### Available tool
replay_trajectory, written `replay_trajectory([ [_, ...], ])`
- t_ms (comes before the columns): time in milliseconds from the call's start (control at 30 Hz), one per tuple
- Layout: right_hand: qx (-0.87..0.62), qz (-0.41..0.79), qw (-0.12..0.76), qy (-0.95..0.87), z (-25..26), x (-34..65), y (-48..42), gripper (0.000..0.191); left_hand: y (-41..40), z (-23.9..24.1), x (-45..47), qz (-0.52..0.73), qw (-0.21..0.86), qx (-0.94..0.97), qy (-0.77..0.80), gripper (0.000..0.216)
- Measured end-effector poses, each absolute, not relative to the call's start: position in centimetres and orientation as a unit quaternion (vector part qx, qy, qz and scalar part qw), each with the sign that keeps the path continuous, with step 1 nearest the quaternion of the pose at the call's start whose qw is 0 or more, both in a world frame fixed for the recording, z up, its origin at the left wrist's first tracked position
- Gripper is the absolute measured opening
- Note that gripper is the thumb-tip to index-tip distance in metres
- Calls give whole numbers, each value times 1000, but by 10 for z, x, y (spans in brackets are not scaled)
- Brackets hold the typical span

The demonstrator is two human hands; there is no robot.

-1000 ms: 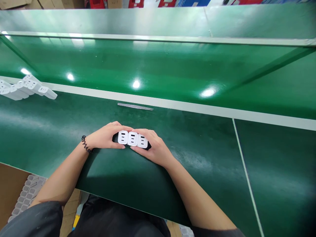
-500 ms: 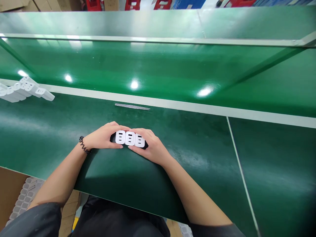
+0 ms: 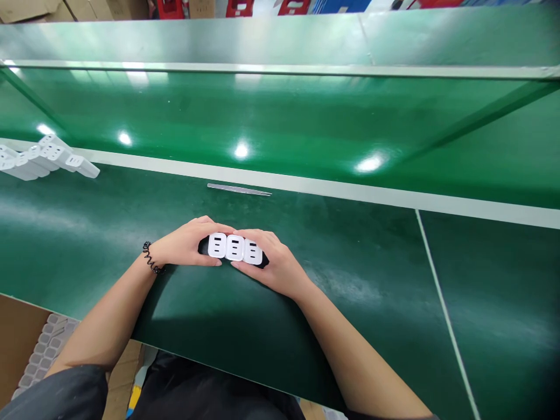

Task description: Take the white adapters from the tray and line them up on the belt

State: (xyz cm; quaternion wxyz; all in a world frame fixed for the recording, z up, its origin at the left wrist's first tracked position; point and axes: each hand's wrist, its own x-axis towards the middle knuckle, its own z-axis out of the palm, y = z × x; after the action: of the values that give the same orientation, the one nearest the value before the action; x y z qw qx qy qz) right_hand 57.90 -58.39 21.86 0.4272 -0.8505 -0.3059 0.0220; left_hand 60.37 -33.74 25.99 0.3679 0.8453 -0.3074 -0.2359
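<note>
Three white USB chargers point(image 3: 235, 248) stand side by side in a row on the green worktop, their slotted faces turned up toward me. Around the left end of the row, my left hand point(image 3: 184, 244) is closed, thumb along the near side and fingers along the far side. My right hand point(image 3: 280, 265) grips the right end in the same way, partly covering the rightmost charger. The lower bodies of the chargers are hidden. Metal tweezers point(image 3: 239, 189) lie beyond my hands, by the pale strip at the back of the worktop.
More white chargers point(image 3: 48, 156) lean in a slanted row at the far left. A raised green shelf point(image 3: 280, 44) runs across the back. Below the near table edge at left is a cardboard box point(image 3: 21, 326) with trays of white pieces point(image 3: 46, 350).
Both hands keep their hold on the three chargers. The whole view has shifted slightly, so everything sits a little further right; no clear movement of the hands over the worktop shows.
</note>
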Motion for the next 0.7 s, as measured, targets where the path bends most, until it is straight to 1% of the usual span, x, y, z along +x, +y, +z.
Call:
replay_trajectory([
  [300, -842, -19, 419, -339, 220, 579, -585, 44, -339, 256, 605, -230, 381, 840, -311, 58],
  [433, -849, -17, 405, -338, 222, 579, -586, 48, -340, 256, 606, -232, 388, 834, -315, 59],
  [700, -852, 2, 407, -329, 225, 580, -588, 48, -341, 255, 607, -221, 394, 826, -337, 58],
])
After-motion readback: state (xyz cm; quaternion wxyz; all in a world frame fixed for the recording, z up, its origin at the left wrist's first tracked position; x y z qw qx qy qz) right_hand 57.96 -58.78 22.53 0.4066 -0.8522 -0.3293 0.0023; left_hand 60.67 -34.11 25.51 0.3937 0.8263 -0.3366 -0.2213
